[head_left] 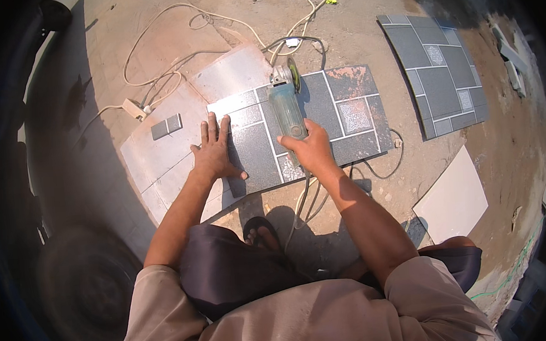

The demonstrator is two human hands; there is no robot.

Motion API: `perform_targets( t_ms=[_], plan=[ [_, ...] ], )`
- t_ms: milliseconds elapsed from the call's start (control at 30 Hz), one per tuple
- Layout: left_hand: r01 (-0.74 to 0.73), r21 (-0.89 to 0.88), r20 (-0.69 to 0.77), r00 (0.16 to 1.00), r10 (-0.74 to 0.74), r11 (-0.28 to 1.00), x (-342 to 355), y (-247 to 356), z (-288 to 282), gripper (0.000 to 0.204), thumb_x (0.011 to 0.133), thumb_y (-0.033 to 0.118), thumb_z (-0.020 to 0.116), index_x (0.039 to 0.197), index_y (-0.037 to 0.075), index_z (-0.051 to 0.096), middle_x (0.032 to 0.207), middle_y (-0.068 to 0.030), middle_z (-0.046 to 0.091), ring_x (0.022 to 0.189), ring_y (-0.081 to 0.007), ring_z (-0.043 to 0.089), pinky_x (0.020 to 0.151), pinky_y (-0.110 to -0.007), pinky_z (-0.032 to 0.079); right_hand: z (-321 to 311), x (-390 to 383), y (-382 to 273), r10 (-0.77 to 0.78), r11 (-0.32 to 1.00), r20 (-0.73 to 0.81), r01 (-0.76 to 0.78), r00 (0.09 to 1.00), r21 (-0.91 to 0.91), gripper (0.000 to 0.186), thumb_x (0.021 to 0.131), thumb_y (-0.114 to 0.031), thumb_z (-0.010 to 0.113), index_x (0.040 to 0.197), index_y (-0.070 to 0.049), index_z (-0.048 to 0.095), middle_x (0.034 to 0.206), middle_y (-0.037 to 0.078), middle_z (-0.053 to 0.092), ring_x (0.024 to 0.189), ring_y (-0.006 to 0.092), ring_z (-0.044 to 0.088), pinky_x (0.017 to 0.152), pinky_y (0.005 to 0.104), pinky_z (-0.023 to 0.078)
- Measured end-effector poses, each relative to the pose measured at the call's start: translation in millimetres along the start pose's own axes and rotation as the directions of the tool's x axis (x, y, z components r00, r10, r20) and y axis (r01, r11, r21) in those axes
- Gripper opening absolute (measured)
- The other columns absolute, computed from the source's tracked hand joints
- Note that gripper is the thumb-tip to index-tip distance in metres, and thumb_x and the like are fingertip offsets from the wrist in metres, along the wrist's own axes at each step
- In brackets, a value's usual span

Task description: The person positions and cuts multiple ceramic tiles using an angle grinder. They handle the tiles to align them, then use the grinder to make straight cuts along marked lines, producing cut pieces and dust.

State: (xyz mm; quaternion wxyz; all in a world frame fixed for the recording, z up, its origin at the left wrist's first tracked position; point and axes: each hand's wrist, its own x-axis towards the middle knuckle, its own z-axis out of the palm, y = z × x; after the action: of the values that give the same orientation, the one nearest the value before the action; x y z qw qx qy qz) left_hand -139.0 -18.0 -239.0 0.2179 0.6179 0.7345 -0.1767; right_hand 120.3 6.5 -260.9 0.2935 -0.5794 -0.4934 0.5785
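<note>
My right hand (312, 148) is wrapped round the rear of an angle grinder (287, 110) with a teal body. The grinder's disc (294, 75) points away from me, over the far part of a dark grey patterned tile (250, 148). Whether the disc touches the tile, I cannot tell. Spread flat, my left hand (211, 150) rests on the tile's left part, fingers pointing away. White lines divide the tile's face, and reddish dust covers its right part. Underneath and to the left lie pale tiles (143, 150).
A small grey offcut (166, 127) lies on the pale tiles, beside a cream socket block (134, 109). Cords (125, 61) loop across the ground beyond. At the right are a stack of patterned tiles (433, 76) and a cream tile (453, 197). A wheel (90, 294) stands at lower left.
</note>
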Motion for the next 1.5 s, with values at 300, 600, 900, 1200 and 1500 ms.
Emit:
perform_targets(
  t_ms=[300, 600, 900, 1200, 1500],
  plan=[
    [-0.165, -0.098, -0.419, 0.901, 0.109, 0.981, 73, -22, 3, 0.051, 0.103, 0.018, 0.068, 0.153, 0.010, 0.060, 0.153, -0.0138, 0.059, 0.145, -0.0343, 0.056, 0.119, -0.070, 0.038, -75, -81, -67, -0.082, 0.995, -0.118, 0.076, 0.990, -0.058, 0.039, 0.089, -0.011, 0.085, 0.122, 0.006, 0.072, 0.103, 0.013, 0.077, 0.086, 0.0199, 0.073, 0.080, 0.0351, 0.058],
    [-0.148, -0.410, -0.355, 0.935, -0.008, 0.900, 90, -99, -18, 0.024, 0.084, 0.020, 0.092, 0.105, 0.009, 0.086, 0.110, -0.0181, 0.081, 0.112, -0.0390, 0.077, 0.096, -0.049, 0.059, -119, -108, -56, -0.023, 0.999, -0.215, 0.014, 0.976, -0.046, 0.027, 0.094, -0.012, 0.083, 0.113, 0.001, 0.068, 0.086, 0.008, 0.069, 0.064, 0.0166, 0.067, 0.059, 0.0313, 0.056],
    [-0.015, -1.000, -0.014, 0.686, -0.727, 0.006, -240, -257, 137, 0.031, 0.105, 0.009, 0.073, 0.129, -0.009, 0.077, 0.116, -0.0148, 0.082, 0.106, -0.0224, 0.075, 0.103, -0.038, 0.056, -152, -87, -29, 0.019, 0.999, -0.263, -0.031, 0.965, -0.041, 0.034, 0.098, -0.025, 0.083, 0.112, 0.001, 0.067, 0.088, 0.013, 0.071, 0.066, 0.0224, 0.070, 0.057, 0.0338, 0.057],
    [0.029, -0.814, 0.541, 0.398, -0.741, -0.579, -370, -132, 431, 0.004, 0.098, 0.004, 0.082, 0.100, 0.001, 0.080, 0.085, -0.0029, 0.073, 0.069, -0.0167, 0.064, 0.061, -0.035, 0.052, -116, -85, -41, -0.027, 0.990, -0.278, 0.064, 0.960, 0.126, 0.028, 0.096, -0.017, 0.082, 0.111, 0.002, 0.068, 0.085, 0.009, 0.070, 0.061, 0.0212, 0.071, 0.053, 0.0336, 0.057],
    [0.824, -0.567, 0.274, 0.193, -0.942, 0.003, -335, -173, 415, 0.032, 0.088, 0.024, 0.088, 0.100, -0.005, 0.080, 0.094, -0.0204, 0.082, 0.076, -0.0325, 0.077, 0.073, -0.047, 0.061, -147, -109, -60, -0.045, 0.944, -0.427, 0.179, 0.903, 0.278, 0.028, 0.093, -0.016, 0.083, 0.108, 0.003, 0.069, 0.084, 0.010, 0.071, 0.060, 0.0195, 0.070, 0.052, 0.0331, 0.056]
  ],
)
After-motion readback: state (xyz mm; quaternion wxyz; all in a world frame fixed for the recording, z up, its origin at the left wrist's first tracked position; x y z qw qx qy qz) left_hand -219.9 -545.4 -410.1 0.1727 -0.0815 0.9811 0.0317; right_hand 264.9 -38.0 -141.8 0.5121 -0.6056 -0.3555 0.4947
